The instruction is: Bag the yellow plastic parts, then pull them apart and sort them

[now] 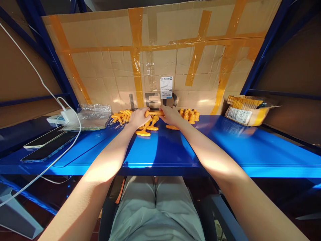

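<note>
The work looked partway along: the left hand (138, 118) and right hand (171, 116) gripped opposite ends of one yellow ribbed piece (154, 113) over the blue bench (225, 144); loose yellow pieces (143, 133) beside the left hand seemed still undone, while upright yellow pieces (192, 117) grouped near the right were perhaps finished

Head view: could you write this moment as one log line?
left hand: holds one end of orange threaded piece | right hand: holds other end | nearby: orange T-handled pieces, upright orange pieces | surface: blue tabletop
</note>
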A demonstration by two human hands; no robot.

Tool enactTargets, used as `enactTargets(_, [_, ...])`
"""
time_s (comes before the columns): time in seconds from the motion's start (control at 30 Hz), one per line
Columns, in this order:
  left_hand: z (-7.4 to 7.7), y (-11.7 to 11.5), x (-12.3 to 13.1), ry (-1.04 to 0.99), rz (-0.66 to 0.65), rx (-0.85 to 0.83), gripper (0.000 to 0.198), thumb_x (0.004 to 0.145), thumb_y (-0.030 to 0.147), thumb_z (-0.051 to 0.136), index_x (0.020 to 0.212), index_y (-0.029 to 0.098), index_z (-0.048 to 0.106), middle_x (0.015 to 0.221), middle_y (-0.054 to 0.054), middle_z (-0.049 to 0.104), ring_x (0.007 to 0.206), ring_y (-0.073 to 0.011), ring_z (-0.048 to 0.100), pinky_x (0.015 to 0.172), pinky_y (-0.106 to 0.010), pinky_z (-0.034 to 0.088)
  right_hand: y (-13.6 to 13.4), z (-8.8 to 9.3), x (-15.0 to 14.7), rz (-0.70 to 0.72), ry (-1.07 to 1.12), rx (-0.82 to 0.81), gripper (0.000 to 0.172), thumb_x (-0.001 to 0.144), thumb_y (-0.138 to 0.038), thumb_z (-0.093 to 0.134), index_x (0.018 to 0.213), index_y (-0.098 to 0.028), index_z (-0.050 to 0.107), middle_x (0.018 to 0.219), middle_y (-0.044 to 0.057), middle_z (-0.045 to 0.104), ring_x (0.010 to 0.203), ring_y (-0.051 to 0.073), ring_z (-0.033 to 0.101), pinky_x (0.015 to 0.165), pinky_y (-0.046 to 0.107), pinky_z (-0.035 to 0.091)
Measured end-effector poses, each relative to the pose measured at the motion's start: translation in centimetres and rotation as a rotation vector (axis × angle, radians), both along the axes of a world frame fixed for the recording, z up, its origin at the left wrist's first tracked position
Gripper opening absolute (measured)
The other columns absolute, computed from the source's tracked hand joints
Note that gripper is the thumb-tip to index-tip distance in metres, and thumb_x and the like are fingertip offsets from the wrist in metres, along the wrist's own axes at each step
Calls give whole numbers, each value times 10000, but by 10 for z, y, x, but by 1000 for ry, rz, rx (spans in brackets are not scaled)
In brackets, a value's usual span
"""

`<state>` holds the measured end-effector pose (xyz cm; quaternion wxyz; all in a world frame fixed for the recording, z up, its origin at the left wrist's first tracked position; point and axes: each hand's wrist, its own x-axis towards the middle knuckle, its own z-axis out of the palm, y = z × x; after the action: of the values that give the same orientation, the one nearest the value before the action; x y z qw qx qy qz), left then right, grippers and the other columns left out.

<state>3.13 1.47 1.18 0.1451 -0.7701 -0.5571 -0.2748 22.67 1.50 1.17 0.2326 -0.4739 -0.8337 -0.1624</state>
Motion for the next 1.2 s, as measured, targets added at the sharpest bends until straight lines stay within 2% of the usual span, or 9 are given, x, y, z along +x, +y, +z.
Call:
enactTargets(0.17, [-1, 1, -3, 25, 8, -10, 406, 827, 310, 536, 1215, 261, 645, 1168, -51, 712, 1066, -289, 665, 877, -355, 512, -2, 0, -3, 23, -49, -97, 280, 959, -242, 417, 1196, -149, 534, 1264, 156, 639, 1142, 320, 556, 905, 442, 367])
enactTargets(0.43, [0, 4, -5, -26, 28, -8, 395, 834, 306, 533, 1208, 273, 654, 1149, -42, 724, 1059, -278, 668, 869, -341, 518, 2, 2, 4, -58, -9, 23, 289, 880, -119, 431, 1156, -147, 511, 1130, 156, 677, 1060, 309, 584, 870, 412, 377])
enactTargets(0.6, [-1, 10, -18, -77, 106, -12, 420, 884, 351, 512, 1273, 253, 637, 1085, -72, 742, 1052, -294, 667, 872, -365, 514, 11, 2, 17, -161, 94, 18, 239, 882, -227, 500, 1109, -166, 540, 1070, 156, 675, 993, 323, 597, 840, 437, 419])
enactTargets(0.7, [0, 14, -24, -136, 153, -8, 423, 941, 372, 444, 1301, 255, 631, 1081, -97, 739, 1062, -314, 660, 858, -389, 511, 13, 4, 27, -277, 145, -3, 256, 861, -246, 552, 1095, -148, 581, 1114, 194, 648, 1057, 349, 586, 862, 468, 450])
enactTargets(0.77, [1, 15, -28, -185, 198, -5, 422, 951, 326, 412, 1304, 251, 630, 1105, -106, 730, 1080, -320, 652, 860, -399, 508, 15, 6, 35, -377, 184, -41, 289, 850, -239, 572, 1115, -127, 602, 1159, 218, 629, 1098, 360, 588, 880, 475, 467])
enactTargets(0.9, [-1, 19, -37, -283, 267, 1, 433, 902, 187, 404, 1265, 236, 636, 1146, -108, 711, 1102, -307, 640, 875, -398, 504, 20, 4, 55, -535, 251, -152, 368, 804, -186, 604, 1158, -92, 638, 1171, 244, 641, 1071, 352, 639, 841, 432, 512])
enactTargets(1.03, [-9, 28, -47, -352, 295, 29, 475, 833, 164, 480, 1295, 227, 569, 1252, -118, 644, 1107, -283, 635, 901, -393, 508, 23, 2, 70, -630, 276, -252, 371, 770, -143, 632, 1130, -74, 686, 1119, 261, 676, 1032, 346, 672, 781, 396, 537])
enactTargets(1.2, [-17, 37, -52, -340, 387, -72, 577, 774, 164, 593, 1341, 184, 490, 1337, -183, 579, 1236, -333, 563, 971, -469, 483, 18, 6, 70, -670, 270, -318, 354, 798, -111, 627, 1142, -64, 695, 1131, 245, 688, 1054, 306, 676, 780, 330, 541])
